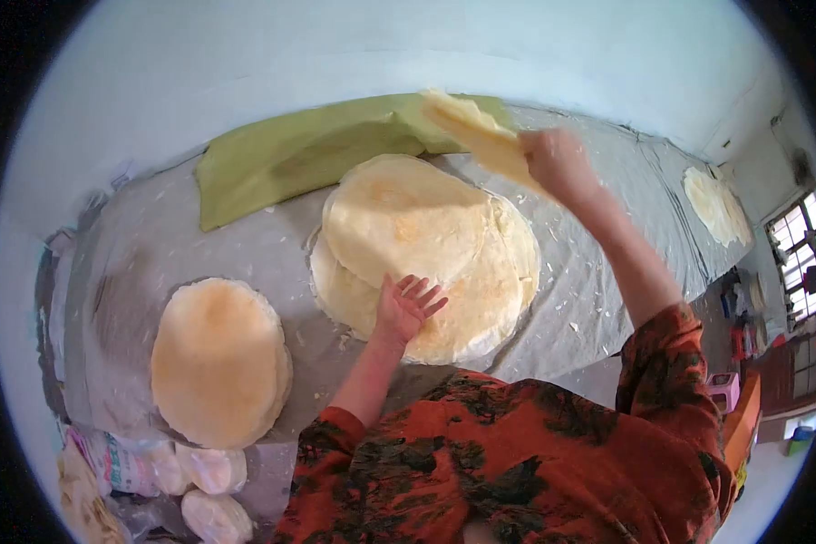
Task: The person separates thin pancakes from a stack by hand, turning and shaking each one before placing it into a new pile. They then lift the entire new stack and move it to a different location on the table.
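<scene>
No readable text; print on plastic bag (129, 468) blurred.

Red-orange top (571, 435); dark blotches (515, 480); 2 elbow-length sleeves (666, 363).

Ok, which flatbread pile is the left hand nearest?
The middle pile, the widest of them: the left hand is open over its near edge. The left pile and the far-right flatbread both lie well apart from that hand.

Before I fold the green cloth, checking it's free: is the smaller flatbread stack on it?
No, the smaller stack rests on the grey sheet.
</scene>
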`<state>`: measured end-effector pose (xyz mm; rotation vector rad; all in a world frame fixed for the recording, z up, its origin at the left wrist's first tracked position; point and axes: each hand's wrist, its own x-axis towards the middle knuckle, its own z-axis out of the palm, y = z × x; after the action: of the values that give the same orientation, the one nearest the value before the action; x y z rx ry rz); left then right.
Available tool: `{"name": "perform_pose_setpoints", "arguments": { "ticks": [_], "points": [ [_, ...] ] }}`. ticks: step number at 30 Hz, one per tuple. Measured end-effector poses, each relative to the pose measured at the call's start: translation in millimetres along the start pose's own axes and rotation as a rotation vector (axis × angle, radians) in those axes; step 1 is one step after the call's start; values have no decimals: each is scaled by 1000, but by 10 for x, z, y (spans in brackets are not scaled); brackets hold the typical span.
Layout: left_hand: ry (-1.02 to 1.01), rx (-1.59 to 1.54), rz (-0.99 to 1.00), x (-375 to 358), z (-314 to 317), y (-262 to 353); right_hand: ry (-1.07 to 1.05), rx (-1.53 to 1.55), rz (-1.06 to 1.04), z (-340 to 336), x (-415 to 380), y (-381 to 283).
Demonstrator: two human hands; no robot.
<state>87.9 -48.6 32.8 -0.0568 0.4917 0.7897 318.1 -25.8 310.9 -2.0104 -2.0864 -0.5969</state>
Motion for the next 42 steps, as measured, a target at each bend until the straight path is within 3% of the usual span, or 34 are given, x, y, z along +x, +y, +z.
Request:
{"name": "perform_pose_setpoints", "arguments": {
  "ticks": [2, 5, 7, 9, 10, 12, 14, 16, 17, 18, 19, 22, 23, 24, 25, 26, 28, 30, 32, 35, 37, 39, 41, 42],
  "points": [
    [-105, -83, 37, 23, -114, 40, -17, -31, -22, 311, -306, -179],
    [-88, -67, 12, -83, -30, 144, 126, 303, -182, 1154, -1003, -577],
    [-132, -36, 63, -79, -45, 175, -150, 303, -177, 1556, -1437, -949],
    [-252, 35, 112, -67, -83, 167, -287, 240, -276, 1927, -1826, -1200],
    [-256, 37, 107, -65, -141, 149, -240, 220, -353, 1926, -1881, -1251],
    [-306, 20, 76, -65, -229, 174, -384, 258, -255, 1798, -1739, -1215],
    [-248, -27, 39, -98, -244, 162, -514, 101, -213, 1540, -1345, -1116],
    [-664, -125, -54, 47, -541, 198, -360, 104, -190, 1113, -751, -948],
    [-222, -150, -1, -72, -440, 261, -340, 338, -143, 514, -205, -739],
    [-134, -53, 70, -118, -398, 269, -446, 334, 47, -135, 21, -793],
    [-88, 14, 147, -117, -388, 283, -286, 397, -2, -348, 190, -649],
    [-19, 116, 275, -209, -254, 399, -390, 909, 144, -994, 416, -278],
    [2, 149, 330, -248, -216, 450, -389, 911, 138, -946, 433, -120],
    [3, 147, 338, -255, -238, 501, -430, 1078, 225, -805, 441, 54],
    [-242, 124, 391, -260, -272, 558, -473, 1244, 311, -630, 431, 193],
    [-485, 102, 444, -272, -289, 598, -438, 1202, 468, -401, 380, 276],
    [-488, 50, 461, -457, -176, 662, -519, 1422, 484, 229, 169, 400],
    [-422, -29, 377, -660, -54, 713, -536, 1518, 522, 955, -129, 464],
    [-360, 9, 392, -665, -60, 673, -758, 1540, 663, 1678, -437, 542],
    [-197, 166, 229, -212, -696, 652, -847, 1684, 757, 2443, -986, 483],
    [-54, 277, 235, -215, -588, 622, -852, 1667, 794, 2537, -1123, 497],
    [92, 378, 232, -209, -543, 535, -966, 1864, 786, 2467, -1170, 586],
    [246, 525, 429, -152, -526, 456, -933, 1847, 783, 2571, -1252, 566],
    [254, 530, 408, -112, -523, 400, -893, 1823, 771, 2612, -1325, 544]
  ]
}}
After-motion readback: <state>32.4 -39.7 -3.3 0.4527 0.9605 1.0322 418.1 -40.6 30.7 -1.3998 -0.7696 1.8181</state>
